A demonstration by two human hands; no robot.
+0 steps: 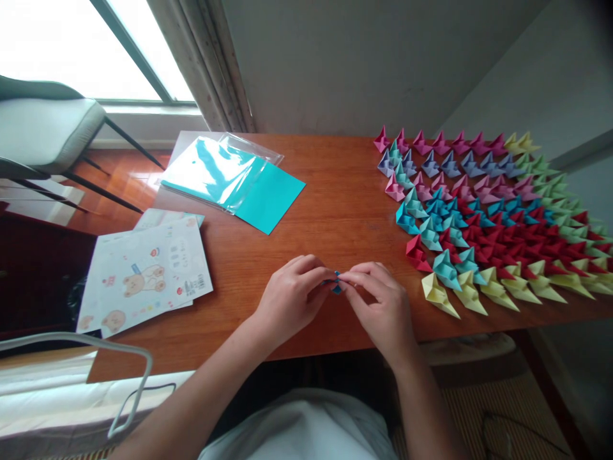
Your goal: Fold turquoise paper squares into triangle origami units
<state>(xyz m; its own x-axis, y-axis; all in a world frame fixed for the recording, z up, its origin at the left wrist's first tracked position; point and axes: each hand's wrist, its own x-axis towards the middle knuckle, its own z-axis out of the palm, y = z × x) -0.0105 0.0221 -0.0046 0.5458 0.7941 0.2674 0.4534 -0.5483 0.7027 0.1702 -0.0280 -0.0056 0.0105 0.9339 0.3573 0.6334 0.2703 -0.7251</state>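
Between my fingertips is a small folded piece of blue paper (337, 289), mostly covered by the fingers. My left hand (295, 294) pinches it from the left side, just above the table's near edge. From the other side, my right hand (380, 303) grips the same piece with thumb and fingers. Many origami paper pieces (445, 271) stand in rows to the right of my right hand, in pink, purple, blue, green, red and yellow. A stack of turquoise paper (271, 195), partly inside a clear plastic sleeve (215, 172), lies beyond my left hand.
White sheets printed with bears (153, 275) lie at the left end of the wooden table (330, 204). A chair (57, 128) stands by the window at far left. A white curved metal frame (143, 358) is at lower left. The wall rises behind the table.
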